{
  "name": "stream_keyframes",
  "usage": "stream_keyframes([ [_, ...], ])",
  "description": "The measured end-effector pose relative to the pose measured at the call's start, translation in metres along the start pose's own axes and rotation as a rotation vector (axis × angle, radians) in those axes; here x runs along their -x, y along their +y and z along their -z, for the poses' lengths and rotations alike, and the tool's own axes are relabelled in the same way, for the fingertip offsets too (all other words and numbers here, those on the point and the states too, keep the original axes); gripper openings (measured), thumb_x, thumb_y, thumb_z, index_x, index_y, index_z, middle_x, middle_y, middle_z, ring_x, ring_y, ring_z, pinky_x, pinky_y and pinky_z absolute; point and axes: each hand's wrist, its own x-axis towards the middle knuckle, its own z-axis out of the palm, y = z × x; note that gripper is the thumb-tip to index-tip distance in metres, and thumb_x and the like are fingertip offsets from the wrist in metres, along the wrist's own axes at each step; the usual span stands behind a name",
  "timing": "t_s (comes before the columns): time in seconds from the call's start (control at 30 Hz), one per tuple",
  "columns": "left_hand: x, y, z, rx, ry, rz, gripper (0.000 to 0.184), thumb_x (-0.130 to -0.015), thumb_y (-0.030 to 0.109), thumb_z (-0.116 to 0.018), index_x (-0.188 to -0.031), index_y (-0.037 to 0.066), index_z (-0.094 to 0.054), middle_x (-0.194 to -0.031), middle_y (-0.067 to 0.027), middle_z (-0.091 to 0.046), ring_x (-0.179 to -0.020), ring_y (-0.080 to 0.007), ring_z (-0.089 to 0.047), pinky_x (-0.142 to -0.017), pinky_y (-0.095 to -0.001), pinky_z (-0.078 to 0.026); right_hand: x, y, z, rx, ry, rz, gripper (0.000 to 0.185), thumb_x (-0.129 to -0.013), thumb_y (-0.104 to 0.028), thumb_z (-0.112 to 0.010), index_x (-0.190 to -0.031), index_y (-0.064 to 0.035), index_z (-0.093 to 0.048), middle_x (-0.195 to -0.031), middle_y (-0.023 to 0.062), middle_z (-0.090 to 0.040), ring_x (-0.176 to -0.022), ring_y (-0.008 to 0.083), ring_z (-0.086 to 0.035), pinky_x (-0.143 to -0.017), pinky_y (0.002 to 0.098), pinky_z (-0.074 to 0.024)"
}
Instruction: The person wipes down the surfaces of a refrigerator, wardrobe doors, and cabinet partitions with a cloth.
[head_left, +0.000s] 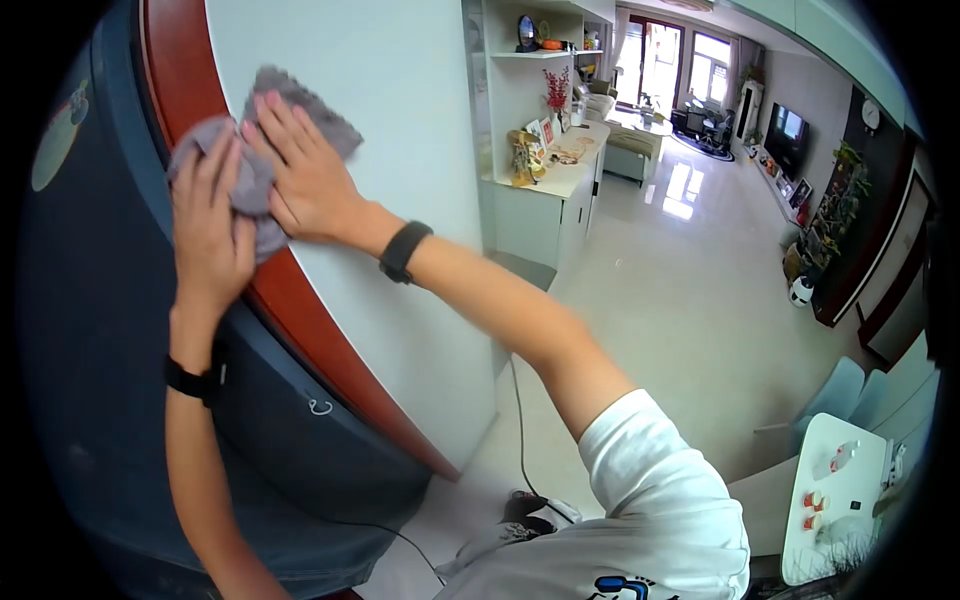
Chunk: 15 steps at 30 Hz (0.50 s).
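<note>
A grey cloth (320, 115) lies bunched against a white panel (380, 260) and its reddish-brown wooden edging (310, 325), at the upper left. My left hand (210, 220) presses part of the cloth onto the wood, fingers pointing up and close together. Just to its right, my right hand (305, 175) is spread over another part of the cloth, on the white panel. Each wrist wears a black band. Beside the wood at left is a dark blue-grey surface (110, 280).
White shelves and a cabinet (535, 200) with ornaments stand beyond the panel. A white table (820, 500) holding small items is at lower right, with pale blue chairs (838, 392). A cable (519, 420) runs down to the floor near my feet.
</note>
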Motion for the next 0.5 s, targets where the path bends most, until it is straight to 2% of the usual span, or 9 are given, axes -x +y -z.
stream_keyframes([
  [0.1,0.058,0.017,-0.017,0.022,-0.116,-0.044,0.069,-0.079,0.012,-0.058,-0.146,-0.002,-0.046,-0.148,-0.0161,-0.048,-0.135,-0.0407,-0.041,-0.114,-0.0513,-0.032,0.053,-0.019,0.006,0.008,-0.136,0.0,0.073,-0.078,-0.02,-0.06,-0.145,0.0054,-0.044,-0.159,0.0256,-0.033,-0.151,0.0403,-0.026,-0.122,0.051,-0.0222],
  [0.2,0.085,0.024,-0.021,0.025,-0.23,-0.086,0.069,-0.079,0.016,-0.061,-0.145,-0.001,-0.048,-0.14,-0.017,-0.052,-0.133,-0.0385,-0.044,-0.111,-0.0506,-0.034,0.08,-0.03,0.011,0.046,-0.252,0.015,0.076,-0.078,-0.023,-0.062,-0.146,0.0051,-0.043,-0.16,0.0235,-0.031,-0.152,0.0376,-0.025,-0.123,0.0491,-0.0222],
  [0.23,0.07,0.026,-0.006,0.02,-0.338,-0.077,0.069,-0.08,0.019,-0.064,-0.144,-0.001,-0.049,-0.134,-0.0176,-0.053,-0.133,-0.036,-0.045,-0.113,-0.0499,-0.034,0.077,-0.027,0.017,0.054,-0.289,0.035,0.077,-0.078,-0.024,-0.063,-0.146,0.0048,-0.043,-0.161,0.0228,-0.031,-0.152,0.0367,-0.025,-0.123,0.0485,-0.0222],
  [0.37,0.028,0.005,0.005,-0.098,-0.226,-0.123,0.069,-0.081,0.02,-0.064,-0.145,0.001,-0.048,-0.135,-0.0192,-0.053,-0.133,-0.0339,-0.045,-0.12,-0.0509,-0.028,0.043,-0.01,0.03,0.135,-0.311,0.095,0.074,-0.084,-0.027,-0.062,-0.148,0.0033,-0.041,-0.161,0.0208,-0.031,-0.152,0.0352,-0.025,-0.123,0.047,-0.0226],
  [0.4,0.013,-0.005,0.008,-0.118,-0.179,-0.118,0.073,-0.081,0.017,-0.063,-0.15,0.002,-0.043,-0.136,-0.0215,-0.051,-0.134,-0.0381,-0.043,-0.121,-0.0525,-0.024,0.027,-0.007,0.035,0.161,-0.305,0.093,0.073,-0.085,-0.027,-0.061,-0.149,0.0031,-0.041,-0.161,0.0207,-0.031,-0.152,0.0353,-0.026,-0.123,0.0469,-0.0228],
  [0.43,-0.007,-0.012,0.016,-0.148,-0.182,-0.077,0.071,-0.084,0.017,-0.061,-0.151,0.004,-0.041,-0.137,-0.0219,-0.05,-0.135,-0.0386,-0.043,-0.121,-0.0518,-0.023,0.013,-0.001,0.034,0.148,-0.262,0.077,0.073,-0.087,-0.027,-0.06,-0.15,0.0031,-0.039,-0.161,0.0212,-0.031,-0.152,0.0359,-0.026,-0.123,0.0473,-0.0227],
  [0.5,-0.04,-0.039,0.02,-0.281,-0.074,-0.081,0.066,-0.09,0.016,-0.058,-0.153,0.006,-0.04,-0.148,-0.0216,-0.046,-0.142,-0.0377,-0.038,-0.122,-0.0483,-0.023,-0.017,0.016,0.025,0.13,-0.174,0.049,0.073,-0.09,-0.029,-0.059,-0.152,0.003,-0.036,-0.161,0.0222,-0.03,-0.151,0.0371,-0.025,-0.123,0.0481,-0.0225],
])
